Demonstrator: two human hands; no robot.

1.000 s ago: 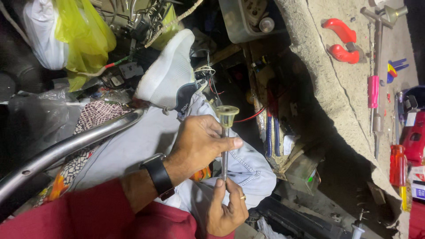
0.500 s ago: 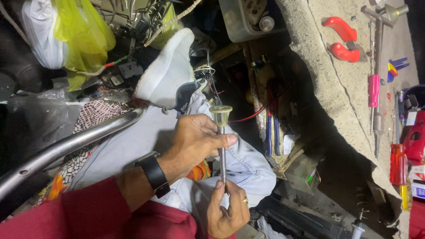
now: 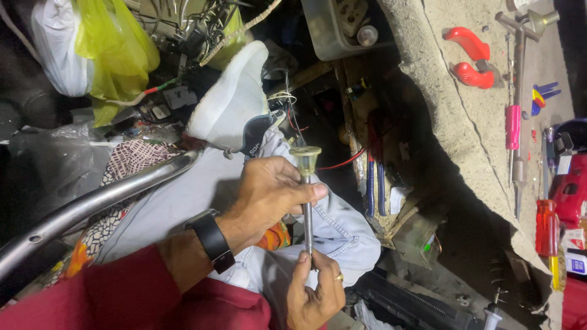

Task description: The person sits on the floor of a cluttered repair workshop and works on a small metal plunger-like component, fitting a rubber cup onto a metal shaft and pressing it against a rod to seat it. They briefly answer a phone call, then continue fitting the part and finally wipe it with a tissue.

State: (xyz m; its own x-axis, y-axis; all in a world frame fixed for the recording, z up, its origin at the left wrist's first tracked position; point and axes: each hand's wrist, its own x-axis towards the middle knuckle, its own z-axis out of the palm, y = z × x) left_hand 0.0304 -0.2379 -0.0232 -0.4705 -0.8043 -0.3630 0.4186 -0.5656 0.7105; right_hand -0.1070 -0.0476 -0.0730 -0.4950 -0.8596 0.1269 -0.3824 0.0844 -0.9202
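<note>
My left hand (image 3: 269, 194), with a black watch on its wrist and a red sleeve behind it, pinches the upper part of a thin metal rod (image 3: 307, 223) between thumb and fingers. The rod stands upright in the picture and ends in a pale yellowish flared cap (image 3: 305, 157). My right hand (image 3: 315, 292), wearing a ring, grips the rod's lower end with its fingertips. Both hands are over my lap in light blue jeans (image 3: 342, 229). My foot in a white shoe (image 3: 231, 101) lies beyond.
A curved steel tube (image 3: 92, 205) crosses at the left. Yellow and white plastic bags (image 3: 116, 46) and tangled wires lie near the shoe. On the concrete ledge (image 3: 465, 122) at the right lie red-handled pliers (image 3: 469, 58), a pink-handled screwdriver (image 3: 513, 125) and other tools.
The rod and its cap have shifted slightly to the left in the hands. Both grips stay the same.
</note>
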